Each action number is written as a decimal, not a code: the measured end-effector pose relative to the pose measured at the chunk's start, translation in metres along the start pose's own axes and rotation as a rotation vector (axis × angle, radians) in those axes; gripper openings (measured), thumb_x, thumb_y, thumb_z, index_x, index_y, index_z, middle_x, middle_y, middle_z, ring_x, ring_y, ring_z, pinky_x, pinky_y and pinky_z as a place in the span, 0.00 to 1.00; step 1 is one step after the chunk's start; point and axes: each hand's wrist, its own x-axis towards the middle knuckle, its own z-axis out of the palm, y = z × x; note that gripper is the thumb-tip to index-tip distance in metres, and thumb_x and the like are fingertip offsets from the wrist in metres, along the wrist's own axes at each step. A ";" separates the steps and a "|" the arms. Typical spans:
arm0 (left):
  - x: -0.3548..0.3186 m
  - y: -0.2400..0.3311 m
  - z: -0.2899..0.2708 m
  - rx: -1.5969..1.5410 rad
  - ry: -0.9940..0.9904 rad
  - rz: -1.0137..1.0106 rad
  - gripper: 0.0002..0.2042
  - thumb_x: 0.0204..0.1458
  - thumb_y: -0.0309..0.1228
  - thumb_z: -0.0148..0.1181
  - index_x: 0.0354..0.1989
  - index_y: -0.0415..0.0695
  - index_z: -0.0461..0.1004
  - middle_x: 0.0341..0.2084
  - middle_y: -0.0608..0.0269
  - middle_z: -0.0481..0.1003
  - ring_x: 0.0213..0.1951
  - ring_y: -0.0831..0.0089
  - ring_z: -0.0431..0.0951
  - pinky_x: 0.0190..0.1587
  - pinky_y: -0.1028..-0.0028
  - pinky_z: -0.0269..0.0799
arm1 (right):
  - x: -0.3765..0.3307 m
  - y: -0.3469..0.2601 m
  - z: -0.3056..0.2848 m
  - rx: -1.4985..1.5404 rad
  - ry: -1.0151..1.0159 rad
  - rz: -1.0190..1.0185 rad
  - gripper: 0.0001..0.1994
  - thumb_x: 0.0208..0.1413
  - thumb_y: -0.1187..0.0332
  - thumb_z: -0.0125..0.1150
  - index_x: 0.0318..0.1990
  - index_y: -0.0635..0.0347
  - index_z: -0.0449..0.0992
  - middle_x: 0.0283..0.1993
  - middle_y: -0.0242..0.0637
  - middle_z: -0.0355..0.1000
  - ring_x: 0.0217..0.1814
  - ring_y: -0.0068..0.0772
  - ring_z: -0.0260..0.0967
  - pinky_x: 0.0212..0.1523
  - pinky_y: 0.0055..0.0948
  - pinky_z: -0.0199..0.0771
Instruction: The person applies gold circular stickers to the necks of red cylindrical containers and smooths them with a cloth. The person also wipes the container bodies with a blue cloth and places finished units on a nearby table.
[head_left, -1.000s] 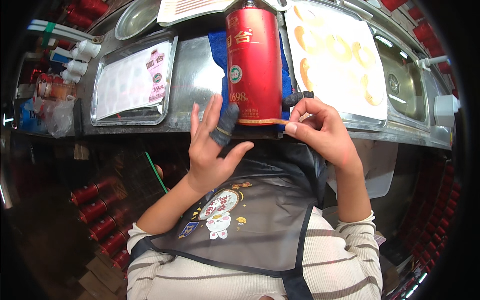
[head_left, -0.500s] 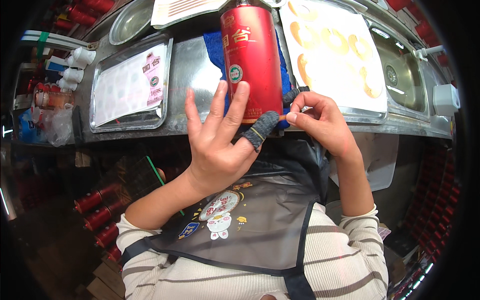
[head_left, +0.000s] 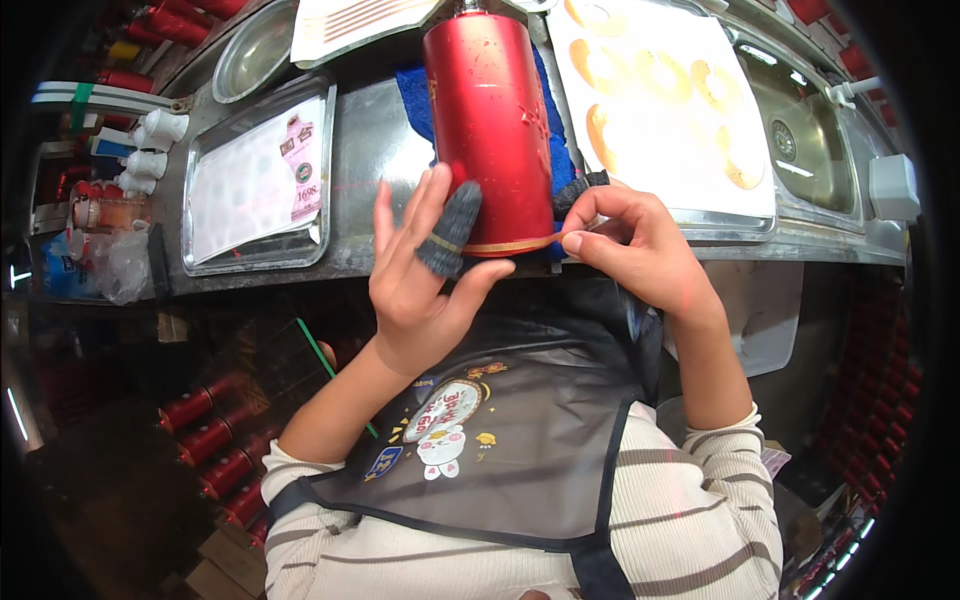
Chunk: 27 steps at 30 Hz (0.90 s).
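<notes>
A shiny red cylindrical bottle [head_left: 485, 130] lies on a blue towel [head_left: 415, 105] with its base toward me. A thin gold-brown strip [head_left: 510, 246] runs along the base edge. My left hand [head_left: 412, 270] is at the bottle's lower left side, fingers stretched out and thumb beside the base edge. A dark grey knitted cover [head_left: 453, 230] sits on its index finger. My right hand [head_left: 635, 245] is closed in a pinch at the strip's right end, right of the base. Another grey knitted cover [head_left: 578, 188] is on a right finger, which is partly hidden.
On the left are a metal tray [head_left: 330, 190] with printed sheets and a round metal bowl [head_left: 255, 55]. A white sheet with ring-shaped labels [head_left: 660, 100] lies right, before a sink [head_left: 800, 150]. Small white cups [head_left: 160, 130] stand far left; several red bottles [head_left: 190, 405] are below.
The bottle has turned, so its printed front no longer shows. My left hand has shifted left, its covered index finger moving from the strip to the bottle's left side. The right hand stays pinched.
</notes>
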 end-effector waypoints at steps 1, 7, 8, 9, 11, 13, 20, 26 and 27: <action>-0.008 -0.001 -0.004 0.015 -0.014 0.001 0.26 0.41 0.31 0.76 0.51 0.36 0.79 0.63 0.42 0.68 0.63 0.46 0.70 0.67 0.38 0.48 | 0.000 0.001 -0.001 0.006 0.006 0.009 0.05 0.55 0.72 0.66 0.33 0.63 0.76 0.37 0.25 0.65 0.33 0.09 0.63 0.33 0.13 0.64; -0.026 -0.002 -0.009 0.124 -0.049 0.054 0.19 0.40 0.26 0.75 0.43 0.36 0.81 0.63 0.38 0.67 0.61 0.43 0.72 0.66 0.35 0.47 | 0.003 0.006 -0.002 0.129 -0.011 0.008 0.04 0.54 0.74 0.64 0.32 0.64 0.75 0.36 0.25 0.66 0.32 0.09 0.64 0.34 0.13 0.64; -0.021 0.001 -0.009 0.126 -0.043 0.087 0.21 0.39 0.24 0.75 0.45 0.36 0.81 0.63 0.39 0.67 0.60 0.43 0.73 0.66 0.35 0.48 | 0.002 0.008 -0.001 0.130 -0.005 0.002 0.04 0.53 0.75 0.64 0.31 0.64 0.75 0.36 0.25 0.66 0.32 0.09 0.64 0.34 0.13 0.64; -0.017 0.003 -0.009 0.132 -0.029 0.119 0.23 0.37 0.21 0.75 0.47 0.37 0.80 0.63 0.39 0.67 0.59 0.43 0.74 0.66 0.34 0.49 | 0.002 0.008 -0.001 0.126 -0.003 -0.007 0.04 0.53 0.75 0.64 0.31 0.64 0.75 0.36 0.25 0.66 0.32 0.09 0.64 0.34 0.13 0.64; -0.009 0.005 -0.009 0.180 -0.045 0.190 0.22 0.37 0.22 0.75 0.46 0.41 0.81 0.63 0.40 0.67 0.58 0.43 0.74 0.65 0.34 0.49 | 0.002 0.006 -0.001 0.118 0.000 -0.014 0.04 0.53 0.74 0.64 0.31 0.65 0.74 0.36 0.25 0.66 0.32 0.09 0.64 0.34 0.13 0.65; -0.002 0.008 -0.009 0.232 -0.069 0.242 0.21 0.37 0.24 0.75 0.45 0.45 0.82 0.63 0.40 0.68 0.58 0.43 0.75 0.65 0.34 0.48 | 0.002 0.005 -0.001 0.107 0.001 -0.006 0.05 0.53 0.74 0.64 0.30 0.65 0.74 0.36 0.26 0.66 0.33 0.10 0.64 0.34 0.13 0.65; 0.028 0.030 0.005 0.317 -0.104 0.311 0.05 0.44 0.28 0.67 0.31 0.45 0.82 0.57 0.50 0.75 0.60 0.41 0.72 0.67 0.33 0.43 | 0.005 0.008 0.002 0.151 0.008 0.001 0.03 0.54 0.75 0.63 0.33 0.64 0.75 0.36 0.25 0.67 0.34 0.11 0.65 0.36 0.13 0.65; 0.016 0.006 0.009 0.166 0.012 0.131 0.23 0.40 0.32 0.74 0.48 0.42 0.81 0.59 0.50 0.74 0.63 0.49 0.71 0.64 0.36 0.52 | 0.005 0.007 0.003 0.066 0.013 -0.011 0.05 0.55 0.73 0.66 0.34 0.64 0.76 0.36 0.25 0.68 0.35 0.11 0.65 0.36 0.14 0.65; 0.012 0.003 0.006 0.104 0.036 0.072 0.25 0.40 0.32 0.76 0.51 0.40 0.80 0.60 0.49 0.73 0.63 0.48 0.71 0.65 0.38 0.53 | 0.004 0.006 0.003 0.077 0.012 -0.006 0.05 0.55 0.73 0.66 0.34 0.64 0.76 0.36 0.26 0.68 0.35 0.11 0.65 0.36 0.14 0.65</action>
